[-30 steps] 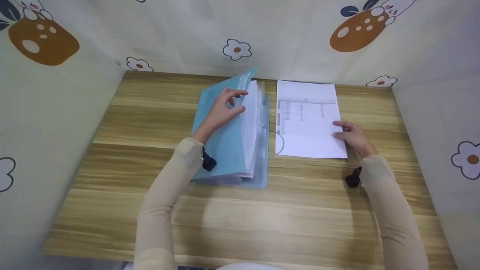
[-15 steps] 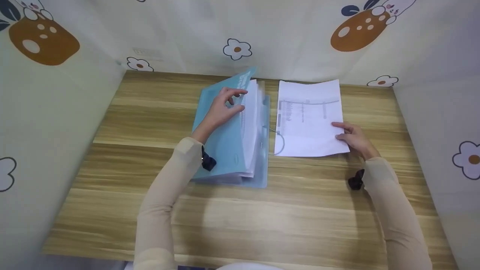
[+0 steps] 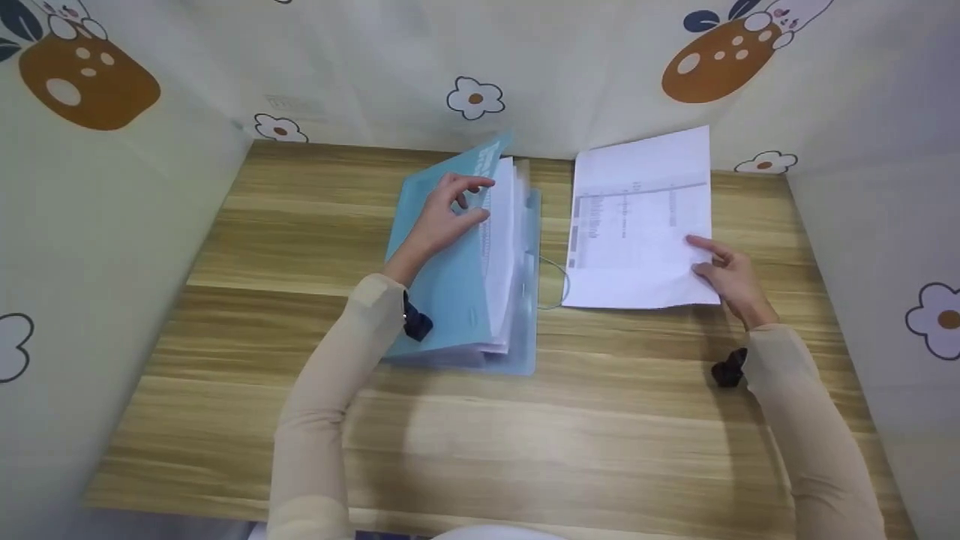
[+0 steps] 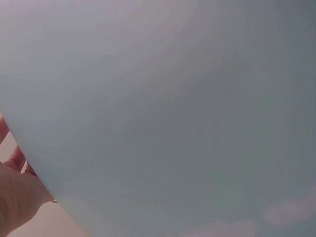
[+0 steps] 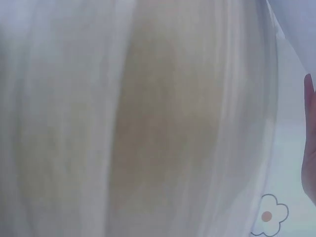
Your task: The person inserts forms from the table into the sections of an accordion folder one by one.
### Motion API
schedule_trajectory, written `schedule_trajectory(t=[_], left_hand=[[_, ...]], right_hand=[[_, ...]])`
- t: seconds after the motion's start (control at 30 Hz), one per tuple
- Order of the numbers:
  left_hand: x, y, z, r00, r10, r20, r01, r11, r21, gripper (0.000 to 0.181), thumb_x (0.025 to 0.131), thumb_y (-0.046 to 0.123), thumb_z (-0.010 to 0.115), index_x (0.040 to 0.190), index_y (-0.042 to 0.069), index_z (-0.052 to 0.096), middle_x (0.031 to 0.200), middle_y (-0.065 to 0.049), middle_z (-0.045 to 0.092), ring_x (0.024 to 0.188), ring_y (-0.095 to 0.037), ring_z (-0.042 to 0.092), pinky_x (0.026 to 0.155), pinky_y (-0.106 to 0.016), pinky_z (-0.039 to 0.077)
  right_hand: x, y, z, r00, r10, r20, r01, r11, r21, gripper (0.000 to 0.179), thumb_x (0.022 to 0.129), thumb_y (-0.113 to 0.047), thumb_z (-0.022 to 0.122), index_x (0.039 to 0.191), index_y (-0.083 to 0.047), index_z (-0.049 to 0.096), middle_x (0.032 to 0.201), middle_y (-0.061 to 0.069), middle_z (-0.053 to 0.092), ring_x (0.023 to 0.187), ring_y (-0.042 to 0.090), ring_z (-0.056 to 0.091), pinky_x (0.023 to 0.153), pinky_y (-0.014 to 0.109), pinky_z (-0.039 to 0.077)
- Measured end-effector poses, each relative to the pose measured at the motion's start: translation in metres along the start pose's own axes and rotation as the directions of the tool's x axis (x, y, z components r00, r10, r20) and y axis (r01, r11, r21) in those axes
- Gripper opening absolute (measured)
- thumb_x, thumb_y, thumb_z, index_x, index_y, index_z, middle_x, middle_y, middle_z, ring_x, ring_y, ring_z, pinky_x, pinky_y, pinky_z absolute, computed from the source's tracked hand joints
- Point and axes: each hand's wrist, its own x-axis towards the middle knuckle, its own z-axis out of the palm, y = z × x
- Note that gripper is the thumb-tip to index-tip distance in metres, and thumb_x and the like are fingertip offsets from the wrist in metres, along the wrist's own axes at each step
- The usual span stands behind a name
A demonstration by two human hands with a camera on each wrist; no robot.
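Observation:
In the head view, my left hand point(image 3: 446, 217) lies over the cover of a light-blue ring binder point(image 3: 442, 292), thumb and fingertips at the cover's free edge. That cover stands tilted up, and white pages point(image 3: 501, 277) show beneath it. The cover fills most of the left wrist view and hides part of the hand. My right hand point(image 3: 731, 277) pinches the right edge of a white printed sheet point(image 3: 637, 255), whose far right corner is raised. Only a strip of the right hand appears in the right wrist view, below a pale corner of the sheet.
A thin curved binder ring point(image 3: 559, 281) sticks out between binder and sheet. Both lie on a wood-grain table point(image 3: 525, 442). A patterned curtain point(image 3: 360, 82) stands close behind and at both sides. Black wrist cameras point(image 3: 729, 369) hang under the cuffs.
My right hand has moved to the right, lifting the sheet's right side and shifting it away from the binder. The left hand and the cover have stayed in place.

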Motion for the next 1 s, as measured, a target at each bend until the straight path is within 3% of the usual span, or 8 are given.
schedule_trajectory(t=[0.17, 0.3, 0.43, 0.63, 0.87, 1.0], left_hand=[[0.0, 0.0, 0.001, 1.0, -0.009, 0.004, 0.009, 1.0, -0.003, 0.039, 0.078, 0.018, 0.061, 0.116, 0.022, 0.057, 0.105, 0.002, 0.043, 0.087, -0.014, 0.04, 0.071, -0.027, 0.04], [0.0, 0.0, 0.001, 1.0, -0.01, 0.001, 0.01, 1.0, 0.01, 0.039, 0.077, 0.02, 0.061, 0.116, 0.023, 0.057, 0.105, 0.002, 0.042, 0.087, -0.014, 0.04, 0.07, -0.027, 0.04], [-0.001, 0.0, 0.001, 1.0, -0.008, -0.006, 0.008, 1.0, 0.016, 0.039, 0.077, 0.022, 0.061, 0.115, 0.024, 0.057, 0.105, 0.002, 0.043, 0.086, -0.013, 0.04, 0.07, -0.027, 0.04], [0.001, -0.001, 0.001, 1.0, 0.019, -0.008, -0.019, 1.0, 0.02, 0.038, 0.077, 0.019, 0.059, 0.115, 0.022, 0.057, 0.105, 0.0, 0.045, 0.084, -0.014, 0.04, 0.069, -0.027, 0.038], [0.001, -0.003, 0.001, 0.999, 0.027, -0.016, -0.027, 0.999, 0.02, 0.036, 0.078, 0.018, 0.059, 0.114, 0.022, 0.058, 0.103, 0.001, 0.044, 0.082, -0.014, 0.04, 0.068, -0.028, 0.038], [0.001, -0.002, 0.001, 1.0, 0.017, -0.007, -0.017, 1.0, 0.02, 0.037, 0.078, 0.018, 0.059, 0.115, 0.022, 0.057, 0.104, 0.0, 0.044, 0.083, -0.014, 0.04, 0.068, -0.028, 0.038]], right_hand=[[-0.006, -0.006, -0.009, 0.999, 0.009, -0.047, -0.009, 1.0, 0.007, 0.042, 0.084, 0.002, 0.051, 0.124, -0.01, 0.051, 0.131, 0.016, 0.038, 0.082, 0.006, 0.055, 0.066, 0.018, 0.045], [-0.012, -0.008, -0.014, 0.998, -0.017, -0.065, 0.024, 0.995, 0.099, 0.04, 0.083, 0.002, 0.053, 0.121, -0.012, 0.055, 0.125, 0.004, 0.047, 0.083, 0.006, 0.055, 0.065, 0.017, 0.045], [-0.017, -0.006, -0.01, 0.995, -0.08, -0.052, 0.09, 0.971, 0.22, 0.042, 0.081, 0.009, 0.053, 0.12, -0.007, 0.055, 0.117, -0.001, 0.054, 0.082, 0.009, 0.058, 0.064, 0.019, 0.046], [-0.021, 0.001, 0.003, 0.978, -0.207, -0.007, 0.206, 0.967, 0.152, 0.046, 0.078, 0.015, 0.051, 0.122, -0.002, 0.051, 0.124, 0.0, 0.049, 0.07, 0.006, 0.055, 0.06, 0.015, 0.044], [-0.03, -0.004, 0.017, 0.969, -0.246, 0.029, 0.239, 0.958, 0.157, 0.046, 0.077, 0.019, 0.048, 0.122, 0.007, 0.045, 0.126, 0.006, 0.048, 0.066, 0.006, 0.052, 0.056, 0.014, 0.042], [-0.031, -0.002, 0.02, 0.958, -0.285, 0.01, 0.279, 0.945, 0.168, 0.046, 0.076, 0.022, 0.046, 0.121, 0.012, 0.043, 0.123, 0.005, 0.05, 0.068, 0.008, 0.052, 0.056, 0.014, 0.042]])
